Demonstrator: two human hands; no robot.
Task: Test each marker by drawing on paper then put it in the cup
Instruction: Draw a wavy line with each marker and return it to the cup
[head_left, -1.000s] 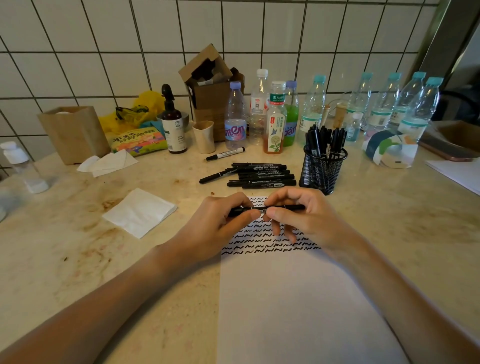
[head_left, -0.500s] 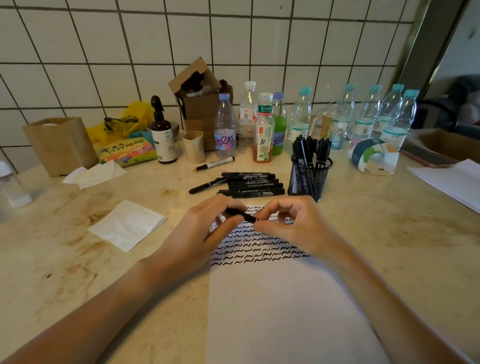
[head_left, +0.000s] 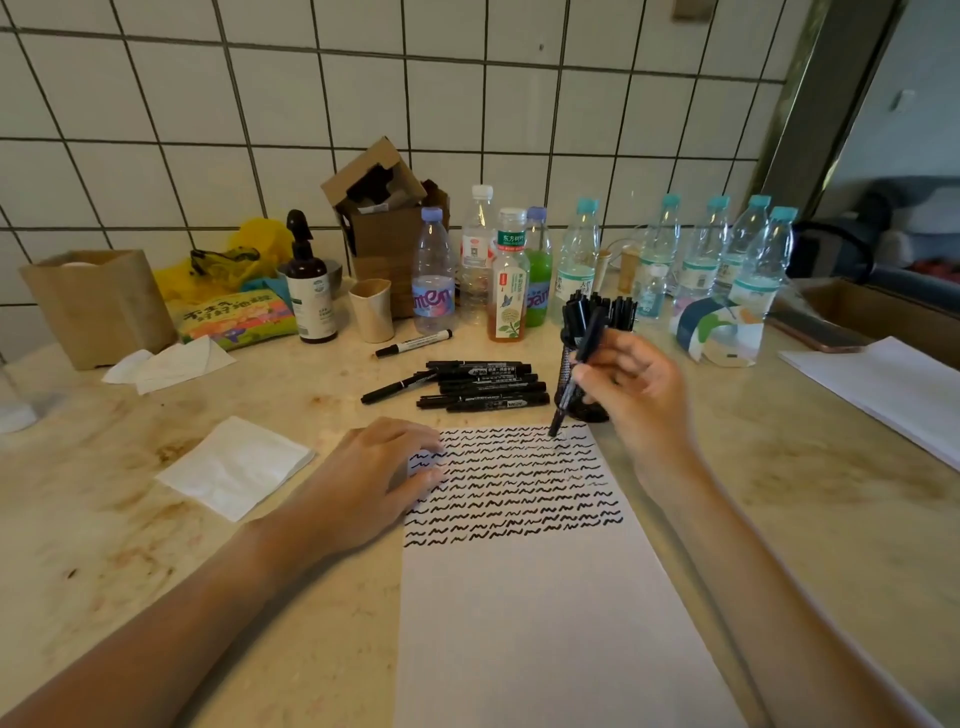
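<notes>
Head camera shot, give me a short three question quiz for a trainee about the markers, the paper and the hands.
1. True or false: the left hand rests on the paper.
2. Which hand holds a marker?
A. left
B. right
C. both
3. Fill in: the marker's tip points down at the paper's ____ edge.

Key: 1 true. 2 B, the right hand. 3 far, just in front of the mesh cup of markers.
</notes>
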